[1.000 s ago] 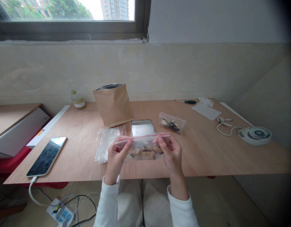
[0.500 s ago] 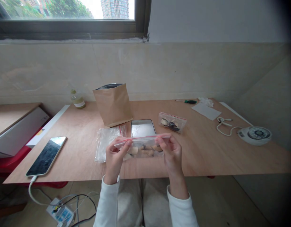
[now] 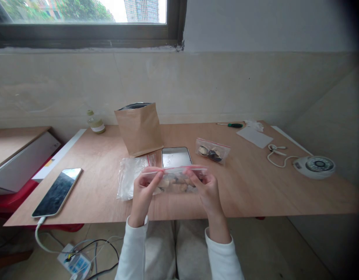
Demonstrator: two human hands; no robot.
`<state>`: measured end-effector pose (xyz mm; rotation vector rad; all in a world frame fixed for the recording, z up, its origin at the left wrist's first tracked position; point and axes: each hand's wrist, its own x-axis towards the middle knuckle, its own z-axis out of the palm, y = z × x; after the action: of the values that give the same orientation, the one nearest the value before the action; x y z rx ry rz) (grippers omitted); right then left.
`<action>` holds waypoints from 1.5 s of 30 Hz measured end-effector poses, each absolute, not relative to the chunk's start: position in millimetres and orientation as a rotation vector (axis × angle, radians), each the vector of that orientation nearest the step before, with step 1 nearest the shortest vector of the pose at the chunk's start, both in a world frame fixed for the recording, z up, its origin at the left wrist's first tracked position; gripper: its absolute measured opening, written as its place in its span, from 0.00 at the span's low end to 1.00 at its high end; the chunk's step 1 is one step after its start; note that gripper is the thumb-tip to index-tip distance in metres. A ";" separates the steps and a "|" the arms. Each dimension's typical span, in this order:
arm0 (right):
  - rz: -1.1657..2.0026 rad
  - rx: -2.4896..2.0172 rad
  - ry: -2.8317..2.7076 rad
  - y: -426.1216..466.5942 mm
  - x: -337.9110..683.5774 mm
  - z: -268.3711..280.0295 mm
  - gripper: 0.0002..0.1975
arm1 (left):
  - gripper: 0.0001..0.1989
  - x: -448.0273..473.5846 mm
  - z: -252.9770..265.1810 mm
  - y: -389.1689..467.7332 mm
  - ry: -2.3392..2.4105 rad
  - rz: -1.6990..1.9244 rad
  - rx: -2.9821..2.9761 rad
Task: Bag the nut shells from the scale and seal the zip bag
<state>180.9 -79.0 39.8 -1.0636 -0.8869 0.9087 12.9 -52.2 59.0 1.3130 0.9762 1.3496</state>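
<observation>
One filled bag (image 3: 176,181) was held between the left hand (image 3: 143,191) and the right hand (image 3: 207,190), above the near part of the worktop (image 3: 255,186). Each of the hands pinched its red-lined top edge between thumb and curled fingers, leaving only the thickness of the film between them. Brownish pieces (image 3: 180,188) filled the lower part, so filling appeared done; whether the strip was fully pressed together could not be told, and closing was judged to be in hand or nearly complete. A second bag (image 3: 213,151), with dark and pale contents, lay beyond the right hand and seemed finished. Flat bags (image 3: 129,179) lay just beside the left hand, apparently unused, with no contents visible. Behind them a brown pouch (image 3: 140,131) stood upright, its mouth gaping; its inside was hidden, so the amount left could not be judged. A silver plate (image 3: 176,157) lay between pouch and second bag.
</observation>
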 end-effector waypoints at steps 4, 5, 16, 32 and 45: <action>0.886 -1.096 -0.893 -78.8 181.2 38.5 0.11 | 0.09 13.5 61.1 -51.8 0.997 1.245 1.333; 0.879 -1.099 -0.896 -79.0 181.0 38.3 0.11 | 0.09 13.9 62.2 -52.2 1.008 1.223 1.344; 0.804 -1.086 -0.979 -79.9 180.3 41.2 0.09 | 0.08 13.8 69.0 -56.2 1.076 1.234 1.405; 0.743 -1.075 -0.980 -79.7 175.9 39.5 0.07 | 0.05 12.9 68.9 -57.3 1.085 1.282 1.360; 0.988 -1.023 -1.090 -82.5 181.5 39.2 0.13 | 0.09 11.3 56.1 -53.1 1.062 1.327 1.299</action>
<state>181.5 -82.5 39.2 -1.0228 -1.0902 0.9876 11.3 -53.1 56.1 1.2990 1.0625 1.3266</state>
